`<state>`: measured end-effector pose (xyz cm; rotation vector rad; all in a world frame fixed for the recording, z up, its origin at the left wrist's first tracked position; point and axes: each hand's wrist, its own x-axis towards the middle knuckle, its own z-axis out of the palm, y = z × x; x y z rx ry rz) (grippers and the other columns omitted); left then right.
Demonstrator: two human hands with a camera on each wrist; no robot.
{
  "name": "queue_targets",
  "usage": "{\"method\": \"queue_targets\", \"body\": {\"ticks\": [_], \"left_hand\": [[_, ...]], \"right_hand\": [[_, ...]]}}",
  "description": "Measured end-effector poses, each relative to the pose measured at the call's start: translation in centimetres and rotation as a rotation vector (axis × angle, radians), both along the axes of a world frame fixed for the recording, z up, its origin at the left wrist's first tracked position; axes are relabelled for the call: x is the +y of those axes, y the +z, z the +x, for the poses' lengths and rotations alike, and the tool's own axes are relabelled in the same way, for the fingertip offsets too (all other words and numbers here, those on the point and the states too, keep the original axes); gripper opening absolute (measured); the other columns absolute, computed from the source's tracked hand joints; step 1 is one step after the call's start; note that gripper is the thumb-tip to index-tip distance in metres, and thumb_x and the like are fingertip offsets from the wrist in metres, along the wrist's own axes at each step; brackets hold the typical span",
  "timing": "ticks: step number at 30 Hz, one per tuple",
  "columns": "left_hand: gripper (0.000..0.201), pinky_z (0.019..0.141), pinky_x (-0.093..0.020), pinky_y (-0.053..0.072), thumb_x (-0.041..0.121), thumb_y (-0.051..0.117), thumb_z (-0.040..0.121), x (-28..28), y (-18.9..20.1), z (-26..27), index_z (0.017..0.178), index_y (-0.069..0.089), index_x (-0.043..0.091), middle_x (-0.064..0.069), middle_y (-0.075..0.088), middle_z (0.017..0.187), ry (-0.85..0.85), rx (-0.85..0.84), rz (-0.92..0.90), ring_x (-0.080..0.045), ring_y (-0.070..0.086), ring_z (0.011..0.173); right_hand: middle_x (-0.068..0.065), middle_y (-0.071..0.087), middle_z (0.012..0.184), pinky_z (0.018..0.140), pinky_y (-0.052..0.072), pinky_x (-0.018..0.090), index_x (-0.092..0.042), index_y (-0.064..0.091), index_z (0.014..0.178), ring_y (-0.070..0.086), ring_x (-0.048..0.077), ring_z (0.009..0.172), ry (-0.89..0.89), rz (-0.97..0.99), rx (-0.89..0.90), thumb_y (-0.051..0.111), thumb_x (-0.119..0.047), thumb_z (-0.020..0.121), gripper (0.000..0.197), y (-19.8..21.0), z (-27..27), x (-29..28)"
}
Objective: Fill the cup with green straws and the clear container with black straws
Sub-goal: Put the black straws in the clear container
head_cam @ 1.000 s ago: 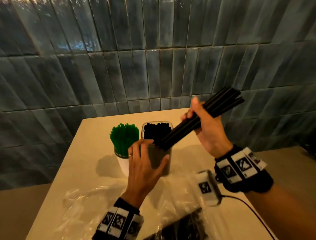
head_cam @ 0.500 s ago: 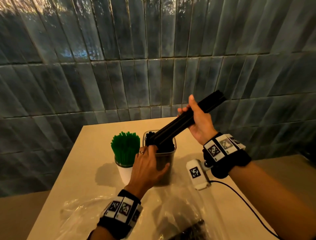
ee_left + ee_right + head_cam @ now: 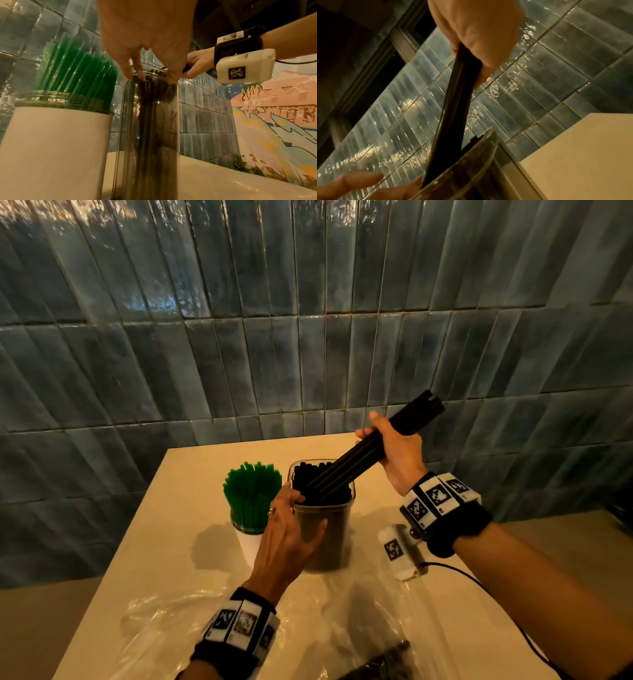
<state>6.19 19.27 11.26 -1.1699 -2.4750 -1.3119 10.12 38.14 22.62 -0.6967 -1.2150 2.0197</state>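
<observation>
A white cup [image 3: 251,542] full of green straws [image 3: 251,496] stands mid-table, seen close in the left wrist view as the cup [image 3: 54,148] with the green straws [image 3: 77,74]. Right of it stands the clear container [image 3: 330,542], packed with black straws. My left hand [image 3: 291,529] holds the container [image 3: 150,128], thumb on its front and fingertips [image 3: 127,73] at the rim. My right hand [image 3: 399,455] grips a slanted bundle of black straws [image 3: 356,463]. The bundle's [image 3: 453,108] lower end is inside the container mouth [image 3: 476,152].
Crumpled clear plastic bags [image 3: 222,625] cover the table's near part, one with more black straws [image 3: 380,664]. A black cable [image 3: 479,583] trails off the right wrist. The tiled wall [image 3: 308,354] runs behind the table; the table's left edge [image 3: 113,559] drops to the floor.
My right hand has swung the bundle down and left, so its lower end has gone into the container. My left hand has closed around the container, fingers up at its rim.
</observation>
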Motion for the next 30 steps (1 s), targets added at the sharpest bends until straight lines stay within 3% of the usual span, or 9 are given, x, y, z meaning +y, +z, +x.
{"method": "queue_targets", "body": {"ticks": [2,5,9,16,19,22,24,26,30], "left_hand": [[0.052,0.099,-0.011,0.031,0.031,0.067,0.084,0.0,-0.3,0.0,0.123,0.036,0.018,0.0,0.031,0.14,-0.005,0.008,0.023,-0.013,0.04,0.122],[0.057,0.084,0.003,0.03,0.03,0.069,0.083,0.0,0.1,0.2,0.125,0.032,0.019,0.01,0.033,0.124,0.001,-0.015,0.036,-0.008,0.041,0.114],[0.074,0.097,-0.02,0.033,0.031,0.069,0.082,0.1,0.4,-0.1,0.136,0.02,0.021,-0.004,0.044,0.135,-0.002,-0.062,0.027,-0.007,0.039,0.115],[0.08,0.098,-0.023,0.037,0.02,0.073,0.079,0.0,1.0,0.0,0.128,0.012,0.035,0.01,0.035,0.127,-0.019,-0.132,0.186,-0.007,0.044,0.116],[0.084,0.101,-0.026,0.036,0.021,0.075,0.078,0.0,0.8,-0.3,0.127,0.009,0.04,0.004,0.036,0.132,-0.014,-0.172,0.203,-0.01,0.041,0.119],[0.072,0.094,-0.016,0.04,0.024,0.073,0.079,-0.1,0.5,-0.7,0.128,0.02,0.032,0.001,0.041,0.129,-0.004,-0.171,0.174,-0.01,0.045,0.116],[0.053,0.08,-0.007,0.039,0.032,0.07,0.081,-0.2,0.4,-1.0,0.122,0.038,0.021,-0.001,0.046,0.123,0.021,-0.022,0.04,-0.014,0.052,0.108],[0.043,0.076,-0.012,0.038,0.041,0.064,0.084,-0.1,0.5,-1.2,0.115,0.049,0.016,-0.003,0.048,0.123,0.039,0.13,-0.1,-0.017,0.052,0.103],[0.053,0.093,-0.03,0.044,0.055,0.051,0.087,0.4,1.8,-1.1,0.129,0.046,0.022,-0.001,0.04,0.136,0.079,0.13,-0.248,-0.018,0.038,0.123]], "right_hand": [[0.005,0.066,0.069,0.084,0.056,0.041,-0.009,0.061,0.08,0.069,0.021,0.076,0.036,0.135,0.018,0.067,-0.014,0.084,0.009,0.6,0.3,-0.7],[0.005,0.065,0.068,0.08,0.057,0.041,-0.009,0.06,0.076,0.069,0.024,0.075,0.099,0.306,0.08,0.067,-0.009,0.084,0.011,1.7,0.5,-1.8],[0.004,0.065,0.066,0.072,0.058,0.035,-0.009,0.058,0.079,0.069,0.022,0.071,0.12,0.228,0.132,0.066,-0.011,0.085,0.01,2.4,0.2,-2.3],[0.007,0.064,0.068,0.07,0.06,0.034,-0.005,0.061,0.083,0.067,0.021,0.066,0.039,0.002,0.055,0.067,-0.012,0.085,0.009,1.7,-0.8,-2.3],[0.005,0.066,0.066,0.067,0.059,0.032,-0.006,0.061,0.083,0.068,0.018,0.063,-0.038,0.047,0.025,0.068,-0.013,0.084,0.01,1.9,-1.0,-1.6],[0.002,0.067,0.06,0.065,0.059,0.031,-0.008,0.06,0.082,0.069,0.015,0.061,-0.097,0.14,0.032,0.068,-0.014,0.084,0.01,2.3,-1.0,-0.9],[0.001,0.068,0.059,0.063,0.058,0.029,-0.006,0.06,0.086,0.069,0.015,0.061,-0.1,0.191,0.04,0.068,-0.015,0.084,0.012,2.5,-1.0,-0.8],[0.003,0.068,0.062,0.061,0.057,0.027,-0.006,0.06,0.089,0.069,0.014,0.061,-0.095,0.21,0.049,0.068,-0.015,0.084,0.013,2.5,-0.9,-1.0],[0.004,0.067,0.062,0.06,0.057,0.029,-0.008,0.059,0.084,0.069,0.016,0.061,-0.079,0.142,0.11,0.067,-0.013,0.085,0.01,3.0,-0.6,-1.3]]}}
